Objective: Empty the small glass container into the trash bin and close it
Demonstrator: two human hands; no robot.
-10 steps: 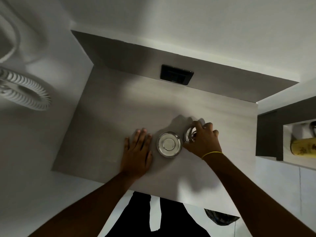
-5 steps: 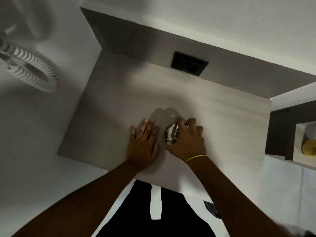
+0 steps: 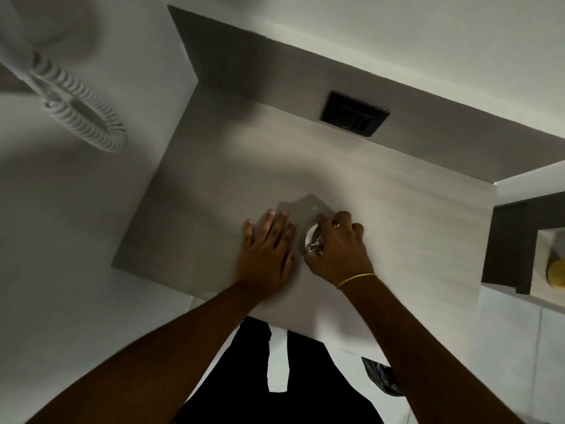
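Note:
The small glass container (image 3: pixel 307 240) stands on the grey counter (image 3: pixel 214 194), mostly hidden under my right hand (image 3: pixel 339 249). Only its left rim and the shiny glass lid (image 3: pixel 312 244) with its knob show. My right hand grips the lid from above, holding it over the container's mouth; whether it sits fully down I cannot tell. My left hand (image 3: pixel 266 252) lies flat on the counter just left of the container, fingers spread and holding nothing. A dark bag edge, likely the trash bin (image 3: pixel 382 379), shows low on the right under the counter's front edge.
A white coiled cord (image 3: pixel 79 108) hangs on the wall at far left. A black socket plate (image 3: pixel 354 117) sits on the back wall. A niche at right holds a yellow object (image 3: pixel 556 272). The counter's front edge runs just below my wrists.
My right hand has carried the lid leftward from beside the open container to on top of it. The container's open mouth is now covered. My left hand has stayed flat.

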